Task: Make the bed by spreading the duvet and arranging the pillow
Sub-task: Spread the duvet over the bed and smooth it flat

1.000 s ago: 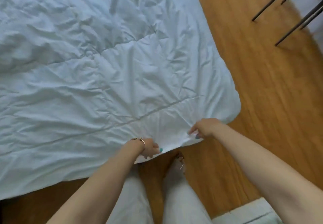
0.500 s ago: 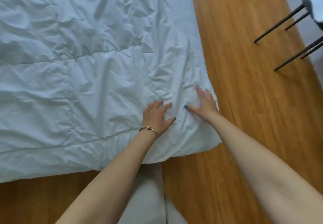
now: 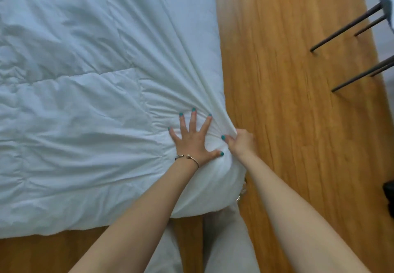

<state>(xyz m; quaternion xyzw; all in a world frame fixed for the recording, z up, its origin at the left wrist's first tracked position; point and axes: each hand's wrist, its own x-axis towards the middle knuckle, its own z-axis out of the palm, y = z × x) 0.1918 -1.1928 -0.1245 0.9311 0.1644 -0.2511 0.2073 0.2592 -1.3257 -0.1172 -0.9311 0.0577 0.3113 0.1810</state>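
Observation:
A white quilted duvet covers the bed and fills the left and middle of the head view. My left hand lies flat on it near its lower right corner, fingers spread and pressing down. Just to the right, my right hand grips a bunched fold of the duvet at the bed's right edge, with tight creases fanning up and away from the grip. No pillow is in view.
Wooden floor runs along the right side and the foot of the bed. Dark thin chair legs stand at the upper right. My legs in pale trousers are at the bed's corner. A dark object sits at the right edge.
Both hands left the duvet's bottom edge and moved up onto it. The left hand now presses flat with fingers spread; the right hand went from flat to gripping a fold at the side.

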